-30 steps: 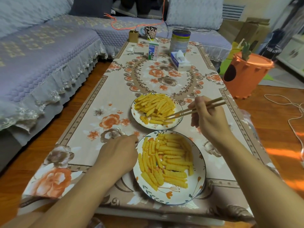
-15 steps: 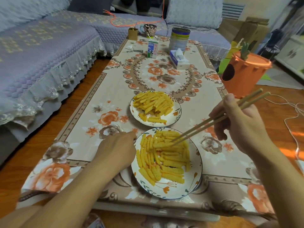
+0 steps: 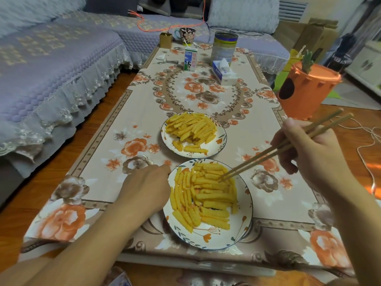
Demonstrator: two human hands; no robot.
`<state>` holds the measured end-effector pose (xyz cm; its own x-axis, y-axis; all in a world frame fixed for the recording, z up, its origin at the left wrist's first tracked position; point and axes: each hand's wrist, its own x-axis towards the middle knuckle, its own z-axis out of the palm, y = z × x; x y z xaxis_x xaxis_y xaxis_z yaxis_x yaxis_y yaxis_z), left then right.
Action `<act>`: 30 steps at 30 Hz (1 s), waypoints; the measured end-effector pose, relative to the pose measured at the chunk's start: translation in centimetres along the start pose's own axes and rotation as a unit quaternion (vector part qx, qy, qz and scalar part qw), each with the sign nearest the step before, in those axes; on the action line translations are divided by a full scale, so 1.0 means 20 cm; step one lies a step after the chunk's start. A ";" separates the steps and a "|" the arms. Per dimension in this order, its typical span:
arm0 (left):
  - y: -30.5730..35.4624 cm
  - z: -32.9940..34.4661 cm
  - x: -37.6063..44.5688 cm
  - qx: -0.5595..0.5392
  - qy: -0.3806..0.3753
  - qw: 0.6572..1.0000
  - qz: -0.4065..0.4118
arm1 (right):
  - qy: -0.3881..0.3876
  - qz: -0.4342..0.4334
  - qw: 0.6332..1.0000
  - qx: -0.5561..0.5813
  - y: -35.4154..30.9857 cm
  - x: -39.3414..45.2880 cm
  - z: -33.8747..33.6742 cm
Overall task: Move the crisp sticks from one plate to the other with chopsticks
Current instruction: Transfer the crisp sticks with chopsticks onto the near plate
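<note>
Two flower-patterned plates stand on the table, both carrying yellow ridged crisp sticks. The near plate (image 3: 244, 221) holds a spread layer of sticks (image 3: 208, 195); the far plate (image 3: 220, 145) holds a heap (image 3: 190, 127). My right hand (image 3: 309, 153) grips a pair of wooden chopsticks (image 3: 278, 148), whose tips touch the sticks at the near plate's upper right. My left hand (image 3: 144, 188) rests on the tablecloth against the near plate's left rim, its fingers curled under; whether they hold the rim is hidden.
A floral tablecloth (image 3: 127, 153) covers the low table. At its far end stand a milk carton (image 3: 190, 58), tissue box (image 3: 223, 73), tin can (image 3: 224, 45), mug (image 3: 187, 34) and keys (image 3: 166, 60). A sofa (image 3: 51, 65) runs along the left; an orange bin (image 3: 307, 93) stands right.
My right hand brought the chopsticks back from the far plate to the near plate; their tips now rest among its sticks. My left hand stayed at the near plate's rim.
</note>
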<state>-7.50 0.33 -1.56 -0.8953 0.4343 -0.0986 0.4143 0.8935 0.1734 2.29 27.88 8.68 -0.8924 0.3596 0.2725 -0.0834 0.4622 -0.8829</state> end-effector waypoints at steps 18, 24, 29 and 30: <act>-0.03 -0.02 -0.01 -0.027 -0.004 1.000 -0.004 | 0.008 -0.012 0.999 -0.029 0.09 0.17 0.39; -0.03 -0.03 -0.02 -0.028 -0.010 1.000 -0.010 | 0.006 0.055 0.997 0.060 -0.03 0.11 0.14; -0.03 -0.03 -0.02 -0.022 -0.007 1.000 -0.005 | -0.065 0.050 0.996 -0.042 -0.08 0.03 0.08; -0.03 -0.03 -0.02 -0.020 -0.007 1.000 -0.004 | -0.077 0.048 0.994 -0.066 -0.08 0.01 0.08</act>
<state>-7.45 -0.37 -1.11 -0.8961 0.4290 -0.1134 0.4000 0.8916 0.2122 1.48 26.00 9.56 -0.9515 0.2836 0.1195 0.0545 0.5375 -0.8415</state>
